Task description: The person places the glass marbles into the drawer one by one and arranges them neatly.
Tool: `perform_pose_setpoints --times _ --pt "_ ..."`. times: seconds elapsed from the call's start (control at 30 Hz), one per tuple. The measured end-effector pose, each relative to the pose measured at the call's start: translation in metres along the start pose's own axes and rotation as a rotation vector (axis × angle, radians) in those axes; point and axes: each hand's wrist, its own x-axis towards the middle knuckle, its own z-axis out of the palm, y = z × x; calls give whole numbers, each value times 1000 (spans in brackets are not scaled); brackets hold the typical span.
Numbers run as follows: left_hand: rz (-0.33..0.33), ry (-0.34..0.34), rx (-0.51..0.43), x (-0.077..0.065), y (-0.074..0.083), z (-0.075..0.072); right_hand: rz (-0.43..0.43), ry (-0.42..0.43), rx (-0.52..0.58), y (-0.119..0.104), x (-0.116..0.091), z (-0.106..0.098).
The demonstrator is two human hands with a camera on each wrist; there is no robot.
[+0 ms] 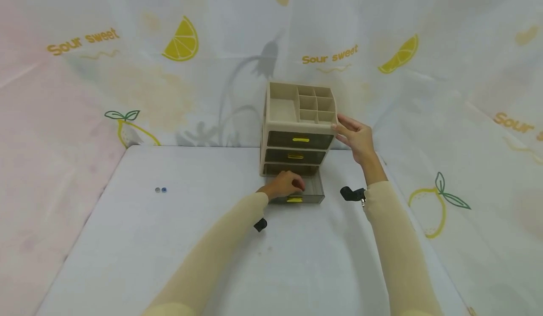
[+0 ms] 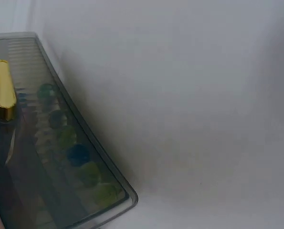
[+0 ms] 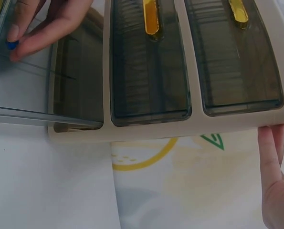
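A beige desktop organizer has open compartments on top and smoky see-through drawers with gold handles. Its bottom drawer is pulled out. Over that drawer is my left hand, its thumb and finger pinching a small blue marble, seen in the right wrist view. Several green and blue marbles show through the smoky drawer front in the left wrist view. My right hand rests its extended fingers against the organizer's upper right side. Both the middle drawer and the top drawer are closed.
Two small marbles, one pale and one blue, lie to the left on the white table. A cloth backdrop with lemon prints stands close behind the organizer. Black wrist mounts stick out beside both sleeves.
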Motion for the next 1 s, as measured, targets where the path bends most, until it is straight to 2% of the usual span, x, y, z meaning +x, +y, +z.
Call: perform_pose_setpoints --times 0.23,0.47,0.6,0.87,1.0 --pt "-22 -58 -25 -4 -2 0 6 -1 14 2 0 0" --pt "-97 -94 -61 -5 -4 -2 -2 -6 16 3 1 2" --pt "-124 -101 -51 -6 -4 -3 2 -5 28 3 1 1" --pt "-95 -91 -19 -5 -1 -2 1 0 28 2 0 -1" --pt "-41 -55 29 -4 0 0 2 0 36 2 0 -3"
